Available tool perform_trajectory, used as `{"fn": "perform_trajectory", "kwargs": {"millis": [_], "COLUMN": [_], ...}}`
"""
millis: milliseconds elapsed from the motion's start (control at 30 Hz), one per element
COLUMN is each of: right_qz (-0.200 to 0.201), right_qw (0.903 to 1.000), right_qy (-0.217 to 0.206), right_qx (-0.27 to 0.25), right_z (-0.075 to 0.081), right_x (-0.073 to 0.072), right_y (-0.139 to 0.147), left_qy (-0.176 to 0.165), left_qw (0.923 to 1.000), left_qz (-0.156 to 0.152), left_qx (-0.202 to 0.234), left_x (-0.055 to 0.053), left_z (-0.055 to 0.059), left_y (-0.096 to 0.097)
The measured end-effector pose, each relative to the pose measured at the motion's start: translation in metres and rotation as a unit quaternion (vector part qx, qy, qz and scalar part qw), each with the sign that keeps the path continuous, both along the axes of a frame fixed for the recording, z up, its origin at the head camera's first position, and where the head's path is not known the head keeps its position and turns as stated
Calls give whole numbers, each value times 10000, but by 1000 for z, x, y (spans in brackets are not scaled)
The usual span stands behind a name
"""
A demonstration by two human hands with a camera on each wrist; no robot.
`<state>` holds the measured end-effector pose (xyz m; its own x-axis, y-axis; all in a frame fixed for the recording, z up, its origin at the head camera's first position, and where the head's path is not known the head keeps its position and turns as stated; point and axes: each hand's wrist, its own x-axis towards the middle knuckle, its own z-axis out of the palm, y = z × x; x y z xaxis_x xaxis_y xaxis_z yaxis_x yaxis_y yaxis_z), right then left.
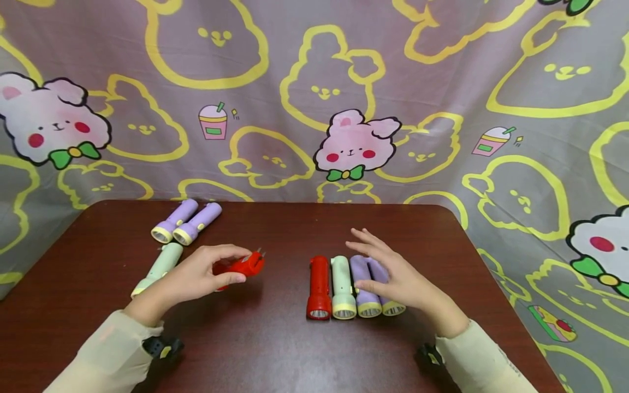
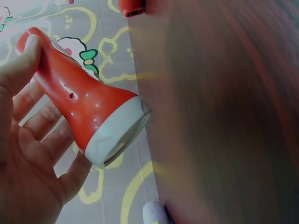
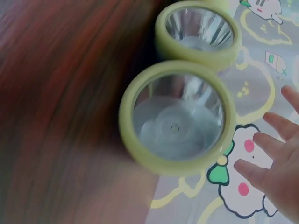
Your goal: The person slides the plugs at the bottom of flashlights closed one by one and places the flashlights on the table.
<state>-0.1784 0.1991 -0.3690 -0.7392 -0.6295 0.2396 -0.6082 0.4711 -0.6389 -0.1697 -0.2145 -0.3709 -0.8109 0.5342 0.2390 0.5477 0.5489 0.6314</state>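
Observation:
My left hand [image 1: 196,275] grips a red flashlight [image 1: 249,265] above the table, its two plug prongs pointing up and right. In the left wrist view, thumb and fingers are round the narrow end of that flashlight, and a white rim circles its lens. Over the right end of a flashlight row, my right hand [image 1: 393,273] hovers with spread fingers, holding nothing. That row has a red flashlight [image 1: 320,284], a pale green flashlight [image 1: 342,285], a purple flashlight [image 1: 364,284] and another purple flashlight [image 1: 394,309] partly hidden by the hand.
At the left, two purple flashlights [image 1: 200,222] lie side by side near the back edge of the brown table [image 1: 275,349]. A pale green flashlight [image 1: 164,265] lies in front of them, partly behind the left forearm. A patterned curtain [image 1: 275,109] hangs behind the table.

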Motion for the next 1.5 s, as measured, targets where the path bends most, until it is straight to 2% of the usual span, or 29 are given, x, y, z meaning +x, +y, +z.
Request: {"fn": "perform_trajectory", "kwargs": {"millis": [333, 467, 633, 800, 1067, 1233, 1367, 1500], "right_qz": [188, 260, 361, 430, 689, 753, 767, 759], "right_qw": [9998, 9991, 9975, 9968, 9929, 9904, 9864, 9785], "right_qy": [107, 316, 558, 565, 636, 736, 877, 1065], "right_qx": [-52, -130, -222, -372, -727, -894, -1156, -1598], "right_z": [8, 10, 13, 20, 26, 27, 27, 27], "right_x": [7, 9, 12, 17, 25, 28, 30, 29], "right_y": [-19, -27, -38, -50, -65, -70, -73, -77], "left_qy": [-738, -865, -835, -735, -1023, -1043, -1068, -997], "left_qw": [9948, 9903, 9872, 9854, 9790, 9754, 9705, 9670], "left_qz": [-294, -500, -677, -767, -846, -913, -1054, -1169], "left_qx": [633, 963, 1176, 1330, 1546, 1713, 1887, 2032], "left_x": [11, 18, 24, 27, 32, 34, 35, 34], "left_z": [3, 4, 4, 3, 6, 6, 6, 5], "left_y": [21, 34, 47, 56, 71, 78, 83, 87]}}
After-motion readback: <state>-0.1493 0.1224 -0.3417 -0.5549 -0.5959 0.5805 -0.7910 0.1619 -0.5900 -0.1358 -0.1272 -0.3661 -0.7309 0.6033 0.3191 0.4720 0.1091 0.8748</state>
